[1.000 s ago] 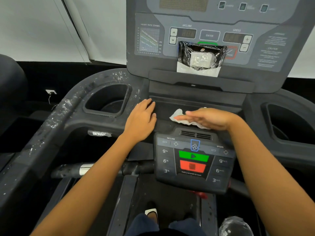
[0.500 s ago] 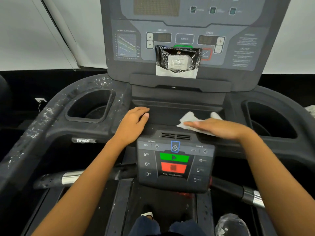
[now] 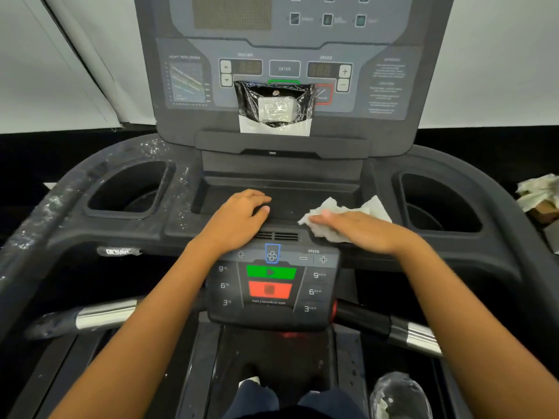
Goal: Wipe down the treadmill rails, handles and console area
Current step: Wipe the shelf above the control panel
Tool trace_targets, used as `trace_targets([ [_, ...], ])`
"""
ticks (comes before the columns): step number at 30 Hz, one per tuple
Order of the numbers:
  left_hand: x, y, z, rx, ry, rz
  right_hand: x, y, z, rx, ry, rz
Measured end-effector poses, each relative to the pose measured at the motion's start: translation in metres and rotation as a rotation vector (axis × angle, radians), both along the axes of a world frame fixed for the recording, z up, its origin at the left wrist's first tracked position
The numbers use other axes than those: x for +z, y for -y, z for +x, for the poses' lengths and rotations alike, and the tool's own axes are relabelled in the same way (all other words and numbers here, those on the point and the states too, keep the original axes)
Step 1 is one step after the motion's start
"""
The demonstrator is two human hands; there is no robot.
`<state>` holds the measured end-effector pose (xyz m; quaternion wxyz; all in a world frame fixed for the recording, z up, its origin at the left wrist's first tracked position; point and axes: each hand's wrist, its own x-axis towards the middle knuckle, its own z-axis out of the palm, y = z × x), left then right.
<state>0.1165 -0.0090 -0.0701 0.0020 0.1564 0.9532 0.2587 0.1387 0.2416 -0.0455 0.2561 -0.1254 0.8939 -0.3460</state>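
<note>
The treadmill's dark tray [image 3: 302, 201] bears a crumpled white cloth [image 3: 375, 208] at its right front, pressed under the right hand [image 3: 363, 231]; the left hand [image 3: 239, 219] rests on its front edge.

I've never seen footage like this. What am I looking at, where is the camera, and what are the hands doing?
There is no robot here. A person wears a camera on the head, looking down at their own arms. They stand at a treadmill. The right hand presses a white wipe flat on the ledge above the button panel. The left hand rests beside it and holds nothing. A plastic-wrapped packet sits against the upper console. White specks dot the left rail.
</note>
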Motion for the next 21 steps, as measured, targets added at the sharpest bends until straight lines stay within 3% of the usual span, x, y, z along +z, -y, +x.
trace_targets([
  [5,0.0,0.005,0.002,0.111,-0.018,0.057,-0.001,0.078,-0.027,0.223,-0.022,0.004],
  [9,0.002,0.009,0.003,0.154,-0.008,0.09,-0.004,0.044,-0.038,0.333,-0.015,0.157],
  [13,-0.001,0.013,0.003,0.185,-0.011,0.112,0.008,-0.01,-0.023,0.116,0.066,-0.107],
  [18,-0.002,0.007,0.004,0.154,0.019,0.111,-0.001,0.047,-0.027,0.128,-0.053,0.034],
  [21,0.0,0.004,0.003,0.137,0.027,0.113,-0.004,0.062,-0.023,0.136,-0.018,-0.148],
])
